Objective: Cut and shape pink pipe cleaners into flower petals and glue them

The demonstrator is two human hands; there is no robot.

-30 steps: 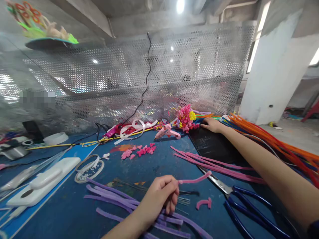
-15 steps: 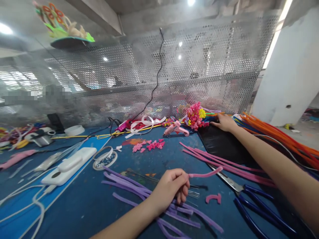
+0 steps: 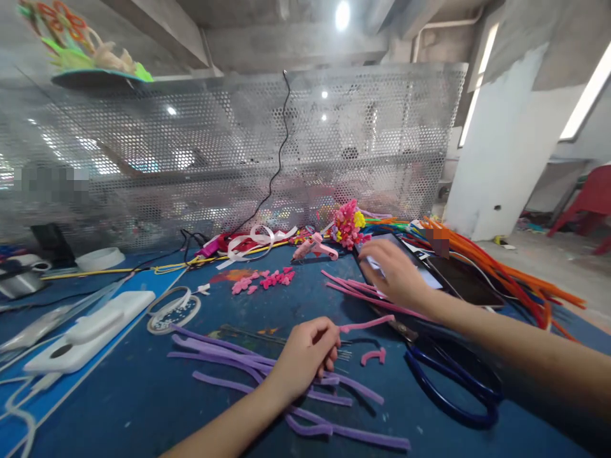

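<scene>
My left hand point(image 3: 310, 350) is closed, with a pink pipe cleaner point(image 3: 370, 323) pinched between thumb and fingers and pointing right. Under and around it lie several purple pipe cleaners point(image 3: 224, 355). My right hand point(image 3: 394, 273) is over a tablet with a lit screen point(image 3: 432, 277), fingers spread and partly bent; whether they touch the glass I cannot tell. Several long pink pipe cleaners point(image 3: 351, 289) run beneath the right wrist. Scissors with blue handles point(image 3: 451, 381) lie below that forearm. A short bent pink piece point(image 3: 373, 356) rests between the left hand and the scissors.
Farther back are a pink glue gun point(image 3: 315, 248), cut pink pieces point(image 3: 262, 280) and a pink-yellow flower bunch point(image 3: 349, 224). A dark flat panel point(image 3: 465, 280) and orange pipe cleaners point(image 3: 501, 267) lie right. A white power strip point(image 3: 90, 331) sits left. Behind stands a perforated metal screen point(image 3: 229, 159).
My right hand has come nearer and left in the view. A lit tablet screen shows where a black surface lay. The left hand keeps its pink pipe cleaner. The view has turned right.
</scene>
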